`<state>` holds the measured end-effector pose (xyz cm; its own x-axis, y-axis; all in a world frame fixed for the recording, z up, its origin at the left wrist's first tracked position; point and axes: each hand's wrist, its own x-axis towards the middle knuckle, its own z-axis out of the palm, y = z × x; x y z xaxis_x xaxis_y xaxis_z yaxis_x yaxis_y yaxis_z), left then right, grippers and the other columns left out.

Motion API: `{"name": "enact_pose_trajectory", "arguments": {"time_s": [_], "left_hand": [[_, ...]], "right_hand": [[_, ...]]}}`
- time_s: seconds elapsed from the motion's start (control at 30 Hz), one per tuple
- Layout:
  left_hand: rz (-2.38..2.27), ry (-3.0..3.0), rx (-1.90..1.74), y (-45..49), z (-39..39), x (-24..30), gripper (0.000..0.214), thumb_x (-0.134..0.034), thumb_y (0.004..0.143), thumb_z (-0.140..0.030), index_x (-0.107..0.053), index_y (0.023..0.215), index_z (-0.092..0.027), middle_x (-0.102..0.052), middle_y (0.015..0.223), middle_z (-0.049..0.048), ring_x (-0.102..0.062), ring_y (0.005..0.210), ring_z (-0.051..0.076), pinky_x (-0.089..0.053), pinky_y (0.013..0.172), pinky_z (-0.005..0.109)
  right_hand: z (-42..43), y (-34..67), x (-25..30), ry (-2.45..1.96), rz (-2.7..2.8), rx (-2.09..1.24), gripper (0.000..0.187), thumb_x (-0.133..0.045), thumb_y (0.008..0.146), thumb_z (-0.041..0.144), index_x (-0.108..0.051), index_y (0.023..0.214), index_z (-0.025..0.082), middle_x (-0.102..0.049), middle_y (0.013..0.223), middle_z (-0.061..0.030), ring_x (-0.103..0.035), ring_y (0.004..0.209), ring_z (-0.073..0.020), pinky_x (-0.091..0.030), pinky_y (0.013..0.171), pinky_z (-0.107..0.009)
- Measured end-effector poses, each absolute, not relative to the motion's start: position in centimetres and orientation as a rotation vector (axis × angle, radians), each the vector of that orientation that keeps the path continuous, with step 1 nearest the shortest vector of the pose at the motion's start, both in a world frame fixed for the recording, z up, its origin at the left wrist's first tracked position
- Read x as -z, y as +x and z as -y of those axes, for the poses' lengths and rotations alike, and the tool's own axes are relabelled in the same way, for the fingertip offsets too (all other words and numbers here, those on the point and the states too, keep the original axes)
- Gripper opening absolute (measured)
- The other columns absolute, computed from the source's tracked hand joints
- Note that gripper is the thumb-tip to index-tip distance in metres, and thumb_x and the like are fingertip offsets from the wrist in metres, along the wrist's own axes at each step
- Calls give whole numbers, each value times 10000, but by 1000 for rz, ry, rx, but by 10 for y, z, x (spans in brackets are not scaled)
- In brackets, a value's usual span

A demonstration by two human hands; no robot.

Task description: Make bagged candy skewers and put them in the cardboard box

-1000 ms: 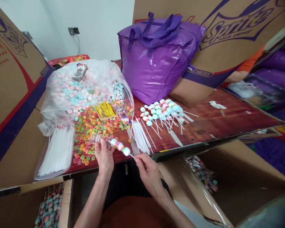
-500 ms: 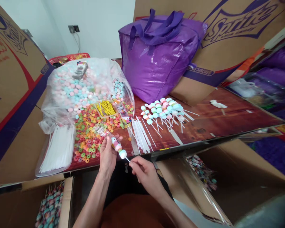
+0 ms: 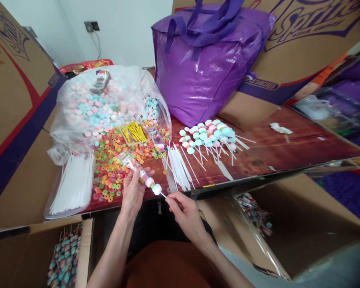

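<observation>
- Both hands are occupied, near each other and not touching. Left hand (image 3: 133,193): thumb and fingers clamped on a clear wrapper (image 3: 127,160). Right hand (image 3: 184,210): fingertips pinched on the stick (image 3: 163,195) of a skewer (image 3: 150,183).
- Skewer position: between the hands, tilted, at the near edge of the desk (image 3: 300,148), far end at the wrapper. Insertion depth cannot be told; the left hand hides part of it.
- Step in hand, as judged: fitting the skewer into the wrapper.
- Next move, as judged, calls for a straight push along the stick, with the wrapper mouth kept spread so that the film does not snag.
- Desk, left side: loose candy rings (image 3: 108,176); yellow ties (image 3: 134,131) in a tub (image 3: 137,143) among them; marshmallows (image 3: 99,114) in a clear bag (image 3: 123,78) behind; white sticks (image 3: 73,180) in a tray (image 3: 52,216) at the front.
- Desk, middle and right: loose sticks (image 3: 178,168) near the front edge; piled skewers (image 3: 208,134) beside them; a purple bag (image 3: 210,68) behind; a white scrap (image 3: 280,128) farther right.
- Room: a carton (image 3: 18,120) stands left, another (image 3: 288,68) right. Below desk level, the left box (image 3: 87,248) and right box (image 3: 303,212) hold candy sticks. A socket (image 3: 91,27) is on the pale wall (image 3: 126,28).
</observation>
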<state>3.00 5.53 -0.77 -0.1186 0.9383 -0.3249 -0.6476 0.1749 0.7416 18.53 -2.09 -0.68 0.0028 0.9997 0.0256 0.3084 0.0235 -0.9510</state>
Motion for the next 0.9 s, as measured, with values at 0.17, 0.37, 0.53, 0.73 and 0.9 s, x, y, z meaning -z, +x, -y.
{"name": "enact_pose_trajectory", "arguments": {"time_s": [0.17, 0.37, 0.53, 0.73, 0.9], "left_hand": [[-979, 377, -1376, 38, -51, 9, 375, -818, 725, -435, -656, 906, -149, -751, 892, 83, -739, 841, 224, -541, 649, 262], [-958, 317, -1367, 32, -57, 8, 368, -814, 736, -425, -659, 901, -135, -753, 908, 119, -738, 870, 258, -535, 618, 262], [-925, 318, -1394, 35, -56, 8, 358, -796, 752, -447, -678, 913, -150, -747, 918, 94, -733, 841, 222, -552, 686, 284], [-906, 403, -1314, 47, -46, 5, 352, -797, 745, -457, -674, 781, -129, -716, 874, 59, -720, 831, 187, -550, 805, 299], [-867, 463, -1240, 53, -39, 1, 344, -791, 754, -446, -686, 852, -134, -703, 851, 60, -700, 798, 179, -551, 706, 262]], "right_hand": [[16, 179, 19, -1277, 1769, -532, 260, -429, 978, 162, -589, 774, 176, -549, 702, -22, -526, 634, -129, -404, 631, -242], [17, 178, 19, -1301, 1699, -753, 271, -443, 975, 221, -595, 754, 181, -541, 689, -19, -514, 619, -130, -404, 611, -252], [14, 177, 12, -1185, 831, -1659, 228, -627, 872, 377, -632, 772, 172, -464, 519, 69, -321, 359, -49, -232, 372, -198], [6, 168, 11, -898, 374, -1929, 228, -772, 733, 333, -638, 738, 148, -410, 474, 111, -198, 328, -1, -188, 334, -165], [2, 161, 10, -1202, 849, -1453, 266, -643, 866, 405, -614, 746, 169, -476, 482, 76, -351, 331, -35, -233, 345, -169]]}}
